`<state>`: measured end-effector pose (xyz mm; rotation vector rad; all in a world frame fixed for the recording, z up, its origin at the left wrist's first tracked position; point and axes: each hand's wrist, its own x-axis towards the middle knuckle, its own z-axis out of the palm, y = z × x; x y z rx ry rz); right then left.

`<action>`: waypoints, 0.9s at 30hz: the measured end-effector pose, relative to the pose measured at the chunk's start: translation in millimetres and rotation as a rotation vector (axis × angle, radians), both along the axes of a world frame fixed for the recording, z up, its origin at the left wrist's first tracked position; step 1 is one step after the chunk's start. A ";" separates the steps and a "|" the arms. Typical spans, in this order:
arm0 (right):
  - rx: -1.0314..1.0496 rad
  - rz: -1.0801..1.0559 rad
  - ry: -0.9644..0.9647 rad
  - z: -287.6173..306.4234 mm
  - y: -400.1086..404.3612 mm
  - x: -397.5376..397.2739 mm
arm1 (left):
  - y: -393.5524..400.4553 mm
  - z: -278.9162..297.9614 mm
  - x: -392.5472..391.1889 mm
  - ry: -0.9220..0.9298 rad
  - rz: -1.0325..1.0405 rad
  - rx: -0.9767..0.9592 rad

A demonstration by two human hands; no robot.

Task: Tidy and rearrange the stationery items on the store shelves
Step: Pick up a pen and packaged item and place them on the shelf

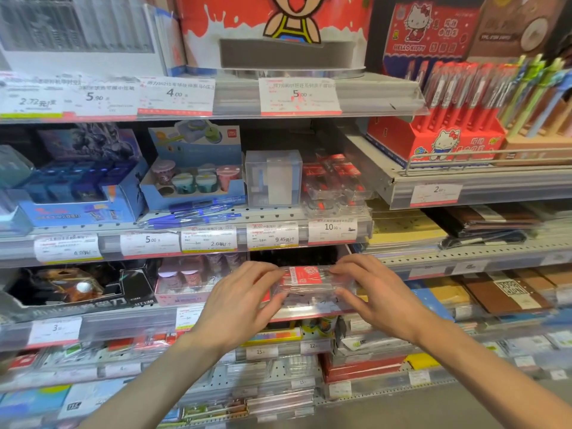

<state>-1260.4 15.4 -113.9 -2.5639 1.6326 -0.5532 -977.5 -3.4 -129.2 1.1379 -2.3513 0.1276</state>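
Several tiered shelves (216, 239), tags seemingly blurred

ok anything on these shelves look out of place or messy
Yes: several loose blue pens lie slanted across the front edge of the middle shelf, in front of the blue display box rather than in any holder. Beside the clear box, the clear red-label packs sit in an untidy, tilted pile.
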 end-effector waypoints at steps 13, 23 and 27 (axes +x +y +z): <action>-0.174 0.069 0.005 89.0 21.9 -7.4 | -1.3 94.4 4.7 -0.081 -0.105 -0.217; -0.514 -0.085 0.033 117.9 -8.4 2.8 | -54.6 144.3 -11.1 -0.068 -0.004 -0.243; -0.581 -0.246 0.027 117.9 -18.2 7.2 | -65.9 145.0 -14.0 -0.049 0.111 -0.187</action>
